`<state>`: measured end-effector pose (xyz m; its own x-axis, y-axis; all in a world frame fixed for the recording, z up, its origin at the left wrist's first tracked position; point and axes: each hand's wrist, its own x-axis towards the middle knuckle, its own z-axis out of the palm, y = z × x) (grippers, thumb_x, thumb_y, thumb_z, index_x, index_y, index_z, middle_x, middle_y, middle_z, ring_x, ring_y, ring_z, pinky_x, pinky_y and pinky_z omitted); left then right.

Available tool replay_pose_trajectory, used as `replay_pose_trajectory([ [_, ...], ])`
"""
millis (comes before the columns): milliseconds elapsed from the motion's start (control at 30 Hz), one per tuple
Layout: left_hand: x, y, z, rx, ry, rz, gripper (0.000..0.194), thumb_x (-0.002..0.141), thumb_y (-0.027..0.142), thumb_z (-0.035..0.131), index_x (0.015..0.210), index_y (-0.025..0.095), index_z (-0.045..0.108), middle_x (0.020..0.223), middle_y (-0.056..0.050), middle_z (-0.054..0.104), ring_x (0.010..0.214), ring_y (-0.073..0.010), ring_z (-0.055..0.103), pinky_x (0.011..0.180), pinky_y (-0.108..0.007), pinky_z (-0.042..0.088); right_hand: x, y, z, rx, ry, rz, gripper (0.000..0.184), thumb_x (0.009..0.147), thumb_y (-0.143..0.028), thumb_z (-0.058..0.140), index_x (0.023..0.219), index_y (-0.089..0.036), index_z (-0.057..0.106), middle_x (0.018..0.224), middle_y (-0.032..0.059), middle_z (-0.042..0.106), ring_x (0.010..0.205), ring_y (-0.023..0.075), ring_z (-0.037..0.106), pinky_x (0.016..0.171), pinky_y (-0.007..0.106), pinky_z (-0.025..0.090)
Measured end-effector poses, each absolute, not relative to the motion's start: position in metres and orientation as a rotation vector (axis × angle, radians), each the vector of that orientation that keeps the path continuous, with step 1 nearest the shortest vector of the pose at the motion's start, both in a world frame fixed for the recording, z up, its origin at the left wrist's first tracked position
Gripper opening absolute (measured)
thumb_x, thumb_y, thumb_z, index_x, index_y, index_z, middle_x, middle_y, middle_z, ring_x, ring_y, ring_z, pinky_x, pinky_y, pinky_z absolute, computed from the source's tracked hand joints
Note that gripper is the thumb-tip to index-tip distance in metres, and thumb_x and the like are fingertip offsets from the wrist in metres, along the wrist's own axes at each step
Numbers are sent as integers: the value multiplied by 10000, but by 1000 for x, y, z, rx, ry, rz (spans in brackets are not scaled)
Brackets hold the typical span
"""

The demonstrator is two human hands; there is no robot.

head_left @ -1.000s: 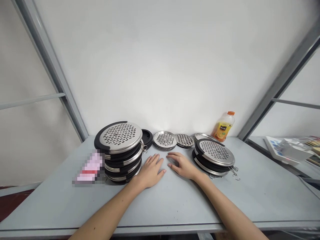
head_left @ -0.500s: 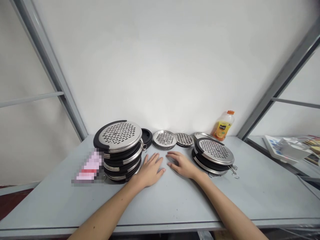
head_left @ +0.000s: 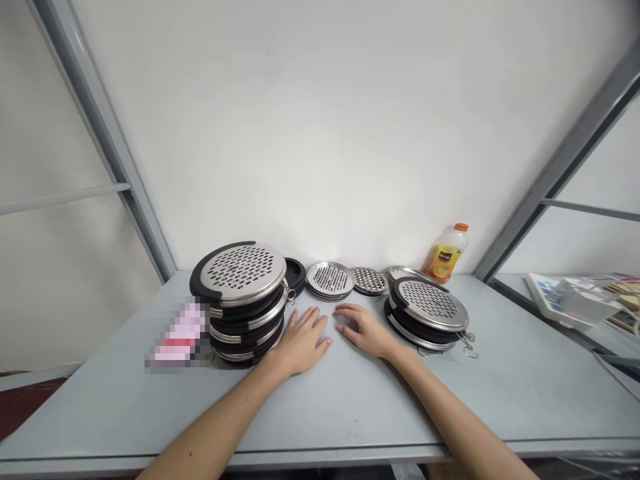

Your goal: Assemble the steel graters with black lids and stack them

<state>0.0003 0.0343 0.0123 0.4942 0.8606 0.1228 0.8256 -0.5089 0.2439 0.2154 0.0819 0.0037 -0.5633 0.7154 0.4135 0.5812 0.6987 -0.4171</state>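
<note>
My left hand [head_left: 303, 343] lies on the grey table [head_left: 350, 413] with its fingers spread and holds nothing. Just left of it rises a tall stack of round metal graters [head_left: 245, 273] with black rims. My right hand [head_left: 365, 330] rests on the table too, fingers apart and slightly bent, empty. To its right is a lower stack of similar round graters [head_left: 433, 305], with wire rings sticking out at the right. Beyond the hands lie a small pile of perforated metal discs [head_left: 330, 280] and a coarser grater disc [head_left: 370, 280].
Against the wall are a black round piece [head_left: 296, 273], a metal ring [head_left: 406, 271] and an orange-capped juice bottle [head_left: 447, 257]. A blurred pink item [head_left: 177, 337] lies at the left. A white power strip [head_left: 555, 300] sits on a shelf at the right.
The view shifts very slightly. Both hands and all the objects stay in the same places on the table.
</note>
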Motion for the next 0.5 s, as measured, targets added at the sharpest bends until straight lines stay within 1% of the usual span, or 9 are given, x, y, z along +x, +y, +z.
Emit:
replay_pose_trajectory([
  [67, 1, 34, 13, 2586, 1466, 336, 491, 966, 412, 366, 1397, 178, 377, 1497, -134, 341, 1418, -267, 219, 1138, -511, 157, 217, 84, 17, -1021, -2276, 205, 274, 880, -306, 521, 1076, -184, 669, 1188, 118, 637, 1088, 249, 592, 959, 405, 462],
  [133, 1, 34, 15, 2591, 1465, 326, 485, 966, 404, 366, 1389, 168, 385, 1497, -144, 337, 1418, -270, 217, 1136, -514, 159, 222, 92, 39, -1108, -2166, 10, 264, 897, -302, 484, 1019, -182, 685, 1147, 108, 657, 1087, 250, 586, 972, 404, 441],
  [167, 1, 34, 15, 2592, 1467, 318, 488, 966, 402, 364, 1388, 158, 386, 1497, -154, 334, 1418, -273, 218, 1135, -515, 162, 226, 98, 53, -1168, -2129, -79, 278, 906, -305, 464, 1008, -175, 688, 1113, 109, 671, 1068, 253, 592, 965, 403, 441],
  [233, 2, 34, 17, 2592, 1477, 297, 498, 968, 399, 357, 1394, 141, 381, 1498, -170, 324, 1417, -276, 222, 1133, -517, 168, 237, 117, 80, -1347, -2118, -202, 322, 911, -335, 445, 1048, -161, 680, 1109, 121, 675, 1056, 273, 595, 952, 412, 436],
  [300, 2, 33, 17, 2588, 1489, 280, 509, 970, 397, 350, 1402, 129, 374, 1500, -178, 316, 1416, -278, 223, 1133, -519, 170, 252, 140, 102, -1566, -2211, -183, 365, 904, -383, 451, 1107, -165, 660, 1135, 123, 669, 1074, 281, 592, 942, 404, 436],
  [367, 2, 33, 18, 2583, 1492, 275, 515, 968, 393, 353, 1403, 118, 375, 1499, -185, 313, 1415, -283, 224, 1132, -525, 171, 270, 165, 114, -1831, -2329, -24, 417, 870, -457, 502, 1161, -192, 641, 1197, 115, 645, 1114, 283, 579, 943, 391, 433],
  [433, 3, 32, 19, 2579, 1489, 278, 517, 964, 389, 362, 1402, 113, 379, 1496, -191, 316, 1414, -287, 228, 1131, -531, 174, 285, 188, 116, -1945, -2336, 54, 448, 823, -517, 559, 1082, -174, 689, 1127, 141, 676, 1043, 301, 620, 900, 403, 456],
  [500, 3, 32, 20, 2579, 1484, 285, 513, 961, 386, 370, 1397, 116, 387, 1493, -193, 322, 1412, -287, 234, 1129, -534, 177, 297, 205, 111, -2025, -2299, 101, 499, 817, -566, 543, 1029, -148, 713, 1069, 168, 694, 984, 312, 649, 868, 424, 472],
])
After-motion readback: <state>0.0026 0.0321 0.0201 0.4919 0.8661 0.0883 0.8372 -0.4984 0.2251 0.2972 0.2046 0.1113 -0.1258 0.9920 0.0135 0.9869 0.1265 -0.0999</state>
